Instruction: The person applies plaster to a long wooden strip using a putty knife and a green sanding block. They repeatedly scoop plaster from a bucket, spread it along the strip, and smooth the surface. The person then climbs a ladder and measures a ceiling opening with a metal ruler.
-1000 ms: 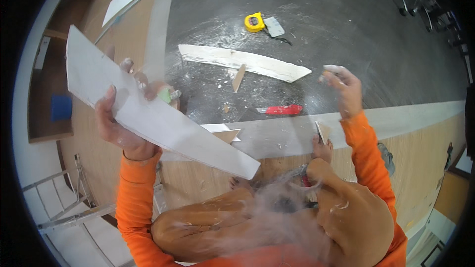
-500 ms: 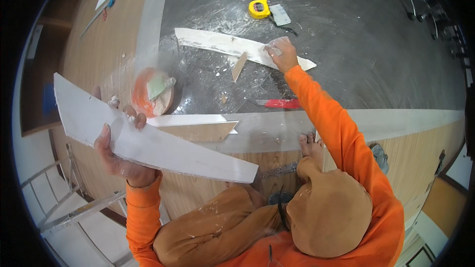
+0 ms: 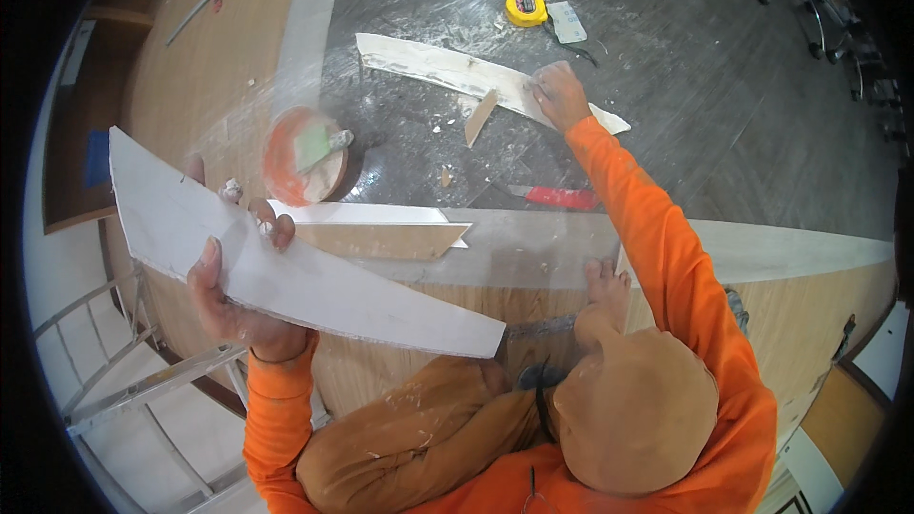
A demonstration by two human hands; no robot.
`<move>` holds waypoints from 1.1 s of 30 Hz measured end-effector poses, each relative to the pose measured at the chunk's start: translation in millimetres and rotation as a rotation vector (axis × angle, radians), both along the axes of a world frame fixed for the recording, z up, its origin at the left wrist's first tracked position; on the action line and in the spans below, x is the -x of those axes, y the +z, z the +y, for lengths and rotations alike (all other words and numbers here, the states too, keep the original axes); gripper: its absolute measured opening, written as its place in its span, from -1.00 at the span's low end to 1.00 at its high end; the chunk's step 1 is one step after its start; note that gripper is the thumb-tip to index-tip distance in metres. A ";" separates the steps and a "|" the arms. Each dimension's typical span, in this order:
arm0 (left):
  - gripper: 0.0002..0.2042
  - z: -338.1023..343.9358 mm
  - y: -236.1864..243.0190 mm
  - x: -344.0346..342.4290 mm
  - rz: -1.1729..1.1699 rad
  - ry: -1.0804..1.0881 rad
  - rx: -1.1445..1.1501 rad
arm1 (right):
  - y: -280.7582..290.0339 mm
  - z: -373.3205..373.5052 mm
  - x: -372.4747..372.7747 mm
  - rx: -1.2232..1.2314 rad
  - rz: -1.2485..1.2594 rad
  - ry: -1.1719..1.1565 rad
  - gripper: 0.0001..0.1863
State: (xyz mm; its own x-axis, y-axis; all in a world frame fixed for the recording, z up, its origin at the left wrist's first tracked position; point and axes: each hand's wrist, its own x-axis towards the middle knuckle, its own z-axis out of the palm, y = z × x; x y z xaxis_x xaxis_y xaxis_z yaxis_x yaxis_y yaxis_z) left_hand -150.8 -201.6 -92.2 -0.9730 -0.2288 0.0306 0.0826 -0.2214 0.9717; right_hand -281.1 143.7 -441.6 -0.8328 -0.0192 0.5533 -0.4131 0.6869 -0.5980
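Observation:
My left hand (image 3: 238,300) grips a white tapered board (image 3: 295,266), thumb on its face and fingers round its far edge. White paste sticks to some of these fingertips. The board is raised and tilted, wide at its left end and narrow at its right. My right hand (image 3: 560,95) is stretched far forward, its fingers curled in against a long white strip (image 3: 433,65) lying on the dark floor. Anything pinched in those fingers is hidden. The strip looks coated and dusty. A small tan wedge (image 3: 481,119) rests near the strip's near edge.
An orange bowl (image 3: 278,167) contains a pale green scraper (image 3: 312,148). Nearer lie white and tan offcuts (image 3: 381,241) and a red-handled knife (image 3: 562,198). A yellow tape measure (image 3: 526,8) sits beyond the strip. A metal ladder (image 3: 157,390) stands left; wheeled chairs (image 3: 809,0) are far right.
The whole view has shifted a little, so the floor things sit higher and further right. My right-hand fingers look more tightly curled at the strip. My left hand keeps hold of the board.

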 end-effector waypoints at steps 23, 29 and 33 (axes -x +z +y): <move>-0.19 -165.9 27.4 -66.8 0.041 -0.154 -0.580 | 200.8 -162.5 -254.3 0.721 -0.894 0.629 -0.31; -0.10 -164.4 57.2 -67.8 0.117 -0.221 -0.575 | 295.1 -228.9 -337.5 0.328 -0.800 0.822 0.31; -0.04 -162.2 79.7 -85.5 0.162 -0.284 -0.537 | 304.6 -231.5 -356.0 0.232 -0.731 0.676 0.21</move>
